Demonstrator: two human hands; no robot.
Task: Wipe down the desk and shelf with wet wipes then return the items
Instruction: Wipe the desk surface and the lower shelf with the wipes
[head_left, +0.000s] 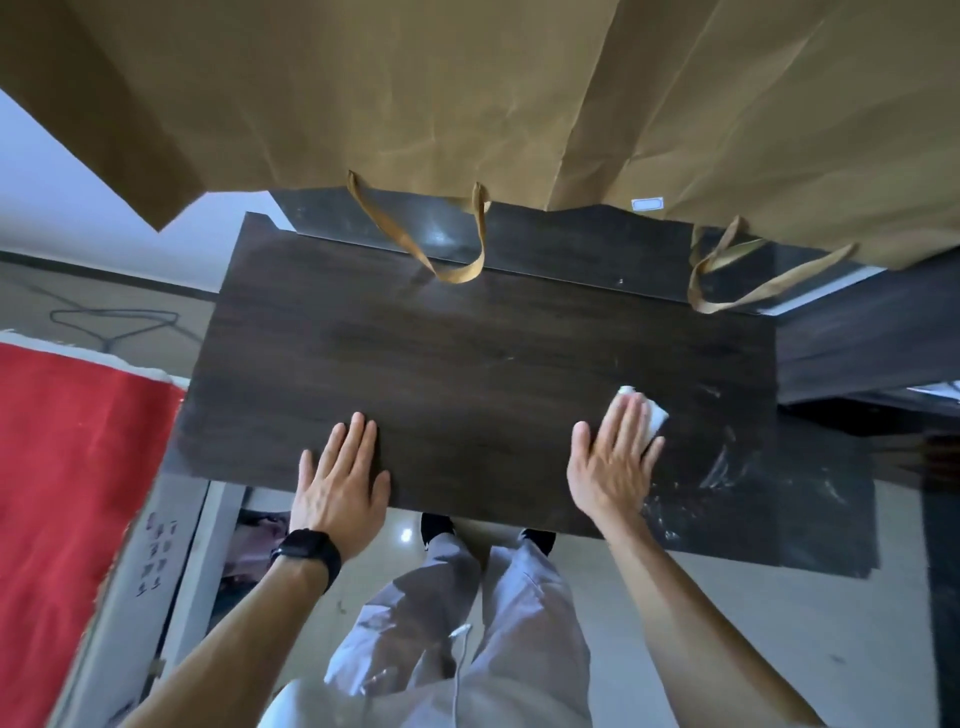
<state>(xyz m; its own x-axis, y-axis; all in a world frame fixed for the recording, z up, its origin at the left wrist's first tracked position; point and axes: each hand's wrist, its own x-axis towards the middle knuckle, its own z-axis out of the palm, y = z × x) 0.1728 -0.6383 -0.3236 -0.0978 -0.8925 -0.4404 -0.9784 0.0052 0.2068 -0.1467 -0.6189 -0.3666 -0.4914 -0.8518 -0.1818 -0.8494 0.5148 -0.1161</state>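
The right hand (615, 462) lies flat with straight fingers, pressing a folded white wet wipe (655, 418) onto the dark brown wooden desk (467, 364), near its right front. The left hand (340, 480) rests flat and spread at the front edge. Brown paper bags (415, 104) hang above.

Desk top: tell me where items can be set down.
Bare: the wide middle of the desk, between the left hand and the right hand pressing the wipe. Crowded: the back edge, where paper bag handles hang.
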